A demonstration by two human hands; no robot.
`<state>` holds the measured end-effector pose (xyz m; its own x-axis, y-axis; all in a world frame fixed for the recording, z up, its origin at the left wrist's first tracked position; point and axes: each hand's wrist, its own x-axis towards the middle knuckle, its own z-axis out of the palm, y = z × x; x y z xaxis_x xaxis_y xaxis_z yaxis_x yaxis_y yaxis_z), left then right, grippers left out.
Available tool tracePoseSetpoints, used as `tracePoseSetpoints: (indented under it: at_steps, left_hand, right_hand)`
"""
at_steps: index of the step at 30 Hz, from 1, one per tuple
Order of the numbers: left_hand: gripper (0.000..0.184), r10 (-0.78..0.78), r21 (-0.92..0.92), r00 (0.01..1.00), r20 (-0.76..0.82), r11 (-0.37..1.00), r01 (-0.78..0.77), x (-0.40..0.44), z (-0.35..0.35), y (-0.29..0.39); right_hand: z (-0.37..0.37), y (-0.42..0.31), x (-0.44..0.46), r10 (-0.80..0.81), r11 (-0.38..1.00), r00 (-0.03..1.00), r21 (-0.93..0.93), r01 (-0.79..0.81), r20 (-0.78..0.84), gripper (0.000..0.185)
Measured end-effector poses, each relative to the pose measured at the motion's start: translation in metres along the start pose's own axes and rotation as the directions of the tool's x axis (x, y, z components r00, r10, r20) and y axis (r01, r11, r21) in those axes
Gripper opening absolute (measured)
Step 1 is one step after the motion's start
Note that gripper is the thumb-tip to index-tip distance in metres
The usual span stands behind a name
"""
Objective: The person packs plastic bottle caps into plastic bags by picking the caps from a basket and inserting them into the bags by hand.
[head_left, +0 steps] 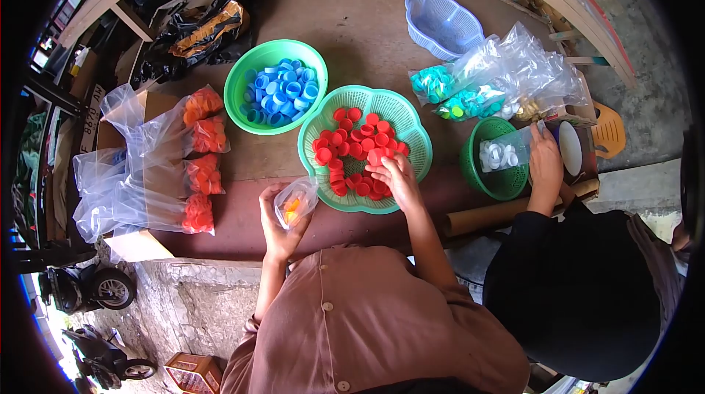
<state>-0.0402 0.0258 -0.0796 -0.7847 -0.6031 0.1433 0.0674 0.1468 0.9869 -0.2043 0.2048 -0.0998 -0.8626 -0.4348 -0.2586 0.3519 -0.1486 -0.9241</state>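
Observation:
My left hand is wrapped round a clear plastic bag, its mouth facing up. A few orange bottle caps show inside it. Over the light green scalloped basket, my right hand has its fingers closed on a red bottle cap; whether it grips more than one is hard to see. Many loose red bottle caps lie in the basket beneath those fingers. Touching this basket at its upper left is a green bowl of blue bottle caps.
Filled bags of orange-red caps lie at left on cardboard. At right, a co-worker's hand holds a bag of white caps over a dark green basket. Bags of teal caps and a blue-violet basket are behind.

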Motion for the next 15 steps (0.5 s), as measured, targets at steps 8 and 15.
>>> tracePoseSetpoints:
  at_steps: [8, 15]
  left_hand:
    - [0.058, -0.02, -0.028, 1.0, 0.017, 0.999, 0.021, -0.001, 0.001, 0.001]
    - [0.056, 0.085, 0.061, 0.996, 0.032, 0.994, -0.087, 0.005, 0.005, 0.008]
  right_hand:
    - [0.011, 0.019, 0.003, -0.389, 0.664, 0.911, -0.644, 0.379, 0.134, 0.034]
    - [0.014, 0.023, 0.015, -0.471, 0.258, 0.823, -0.843, 0.472, 0.317, 0.034]
